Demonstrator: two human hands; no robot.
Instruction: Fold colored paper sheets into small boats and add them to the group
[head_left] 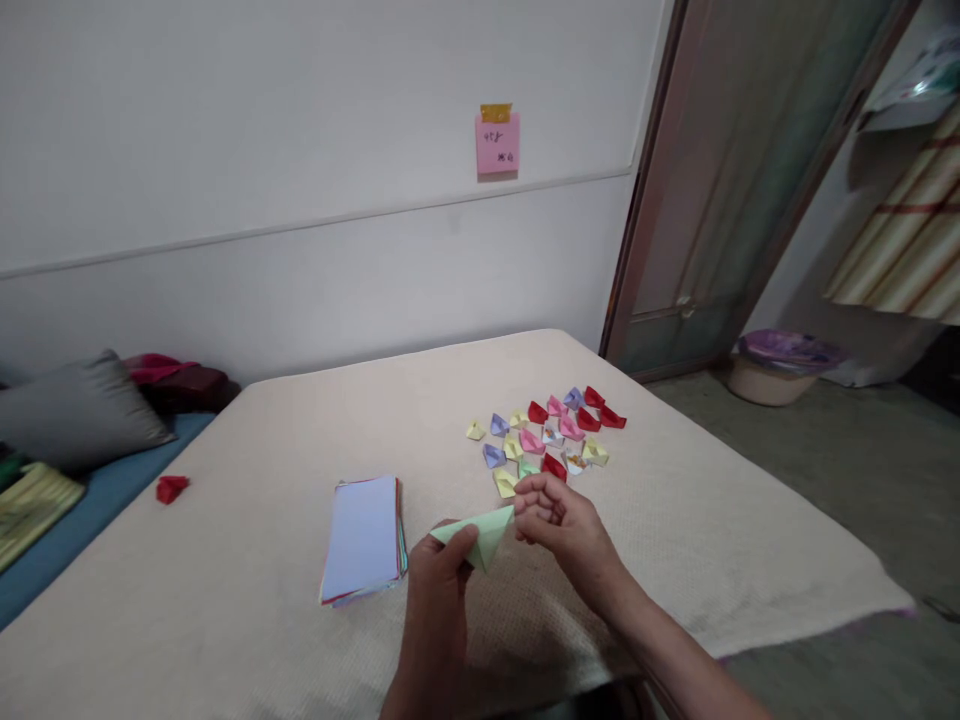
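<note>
A pale green sheet of paper, folded into a triangle (489, 532), is held up above the bed cover. My left hand (444, 568) grips its left part, thumb pressed across the front. At the paper's right corner is my right hand (559, 522), fingers curled in and thumb close to them, the fingertips meeting that corner. Just beyond my right hand lie several small folded paper boats (570, 427) in red, pink, yellow, purple, green and white. To the left of my left hand sits a stack of coloured paper (364, 535), a lilac sheet on top.
The beige bed cover (262, 560) spreads beneath everything. A red folded paper piece (172, 489) lies at the far left, near a grey pillow (82, 415). A pink note (497, 145) is taped to the wall. On the floor at right stands a lined bin (772, 382).
</note>
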